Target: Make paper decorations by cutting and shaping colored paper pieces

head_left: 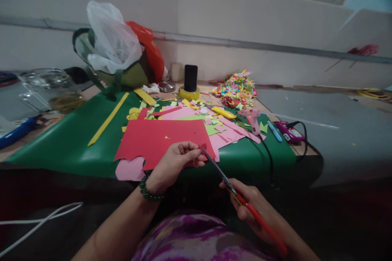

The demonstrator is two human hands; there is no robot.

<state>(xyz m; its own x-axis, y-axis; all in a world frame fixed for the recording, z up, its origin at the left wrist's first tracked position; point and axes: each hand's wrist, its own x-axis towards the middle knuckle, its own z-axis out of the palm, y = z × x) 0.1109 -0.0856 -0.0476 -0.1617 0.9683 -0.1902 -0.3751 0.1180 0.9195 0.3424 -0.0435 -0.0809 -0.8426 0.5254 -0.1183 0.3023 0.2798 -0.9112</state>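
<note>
My left hand (177,158), with a green bead bracelet at the wrist, pinches a small piece of red paper (204,146) between thumb and fingers. Long scissors (218,170) with red handles are gripped in my right hand (252,200). Their blade tips meet the red piece right at my left fingertips. Whether the blades are parted there is too small to tell. Just beyond my left hand lies a large red paper sheet (159,136), and a pink paper piece (130,169) with a curved edge pokes out under its near left corner.
On the green mat (101,151) are paper scraps, a yellow strip (108,119), a yellow cutter (224,112) and a pink glue gun (251,120) with a cord. Behind stand a phone (190,77), colourful paper cuttings (237,91) and a bag (125,76). A purple device (290,133) sits right.
</note>
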